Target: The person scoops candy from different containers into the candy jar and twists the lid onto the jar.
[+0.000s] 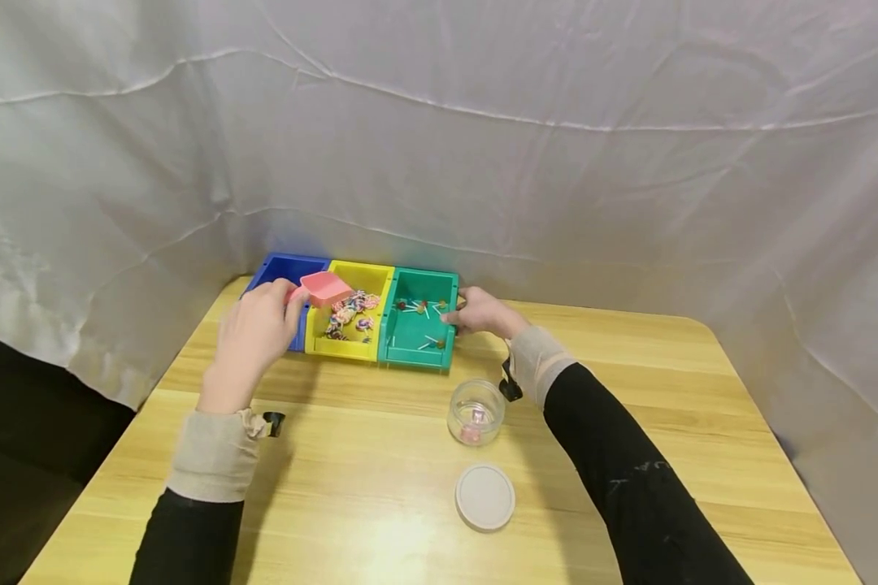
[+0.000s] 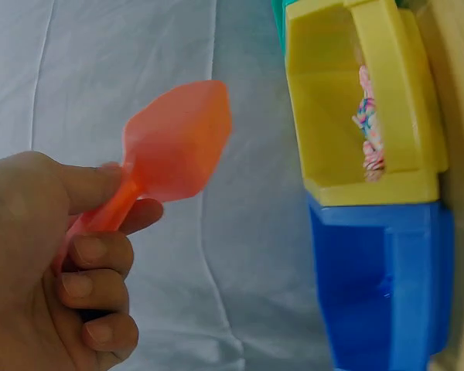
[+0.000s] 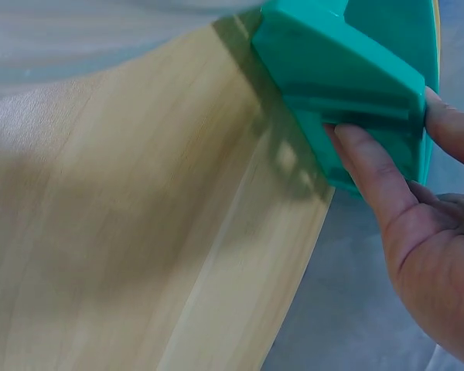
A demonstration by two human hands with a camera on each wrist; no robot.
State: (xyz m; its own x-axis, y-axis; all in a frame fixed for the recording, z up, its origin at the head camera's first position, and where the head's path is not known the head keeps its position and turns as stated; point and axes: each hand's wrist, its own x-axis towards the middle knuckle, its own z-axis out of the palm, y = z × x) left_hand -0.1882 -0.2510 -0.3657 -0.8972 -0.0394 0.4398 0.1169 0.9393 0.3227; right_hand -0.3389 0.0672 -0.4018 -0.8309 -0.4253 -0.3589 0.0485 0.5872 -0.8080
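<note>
My left hand (image 1: 258,333) grips the handle of a pink scoop (image 1: 326,288), its fingers curled round it. The scoop's bowl is raised over the yellow bin (image 1: 340,347), where several twisted, colourful wrapped candies (image 1: 351,310) lie. In the left wrist view the scoop (image 2: 178,143) looks empty. At the right end of the row, my right hand (image 1: 483,313) pinches the side wall of the green bin (image 1: 419,356), thumb over the rim and fingers against the outside. Several lollipops (image 1: 423,307) lie in that bin.
A blue bin (image 1: 293,264) stands left of the yellow one, partly behind my left hand. Nearer me, a clear jar (image 1: 476,413) holds some pink pieces, and its white lid (image 1: 485,497) lies in front. Grey cloth (image 1: 483,179) hangs behind the wooden table (image 1: 351,471).
</note>
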